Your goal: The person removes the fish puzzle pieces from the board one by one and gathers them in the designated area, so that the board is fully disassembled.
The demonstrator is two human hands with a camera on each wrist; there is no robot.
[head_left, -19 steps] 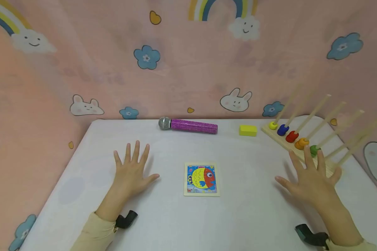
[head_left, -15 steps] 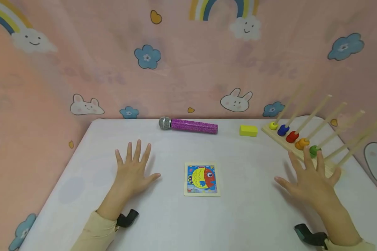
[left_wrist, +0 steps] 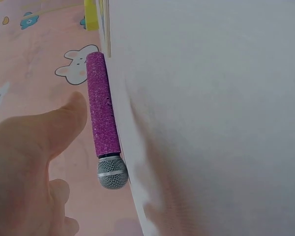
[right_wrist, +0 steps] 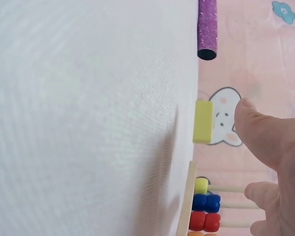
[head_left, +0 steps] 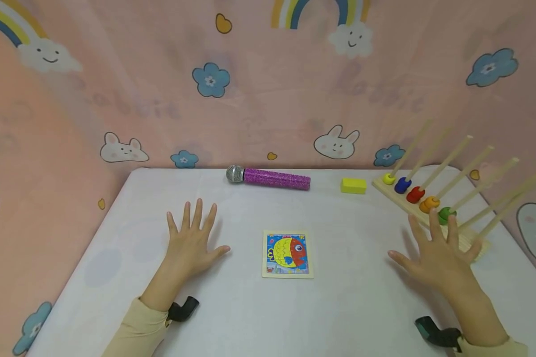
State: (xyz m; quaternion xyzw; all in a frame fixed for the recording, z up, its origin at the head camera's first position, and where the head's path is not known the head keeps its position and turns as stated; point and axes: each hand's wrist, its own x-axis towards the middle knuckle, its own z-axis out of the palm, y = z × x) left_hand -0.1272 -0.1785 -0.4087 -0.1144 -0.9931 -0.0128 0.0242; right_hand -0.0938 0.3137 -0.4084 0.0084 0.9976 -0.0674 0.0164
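My left hand is spread over the white table, holding nothing, to the left of a small square fish puzzle in a pale frame. On the puzzle's other side, my right hand has its fingers spread too and grips nothing. Its fingertips overlap, in the head view, the near part of a wooden peg rack with coloured beads; whether they touch it I cannot tell. A purple glittery microphone lies along the back edge, and it also shows beyond the thumb in the left wrist view. Right of it sits a yellow block.
The white table meets a pink patterned cloth backdrop at the back and sides. The rack's tall pegs lean up toward the right. A dark wrist camera sticks out beside the left cuff, another beside the right.
My left hand has shifted slightly to the right, and my right hand slightly to the left. The objects on the table stay in place.
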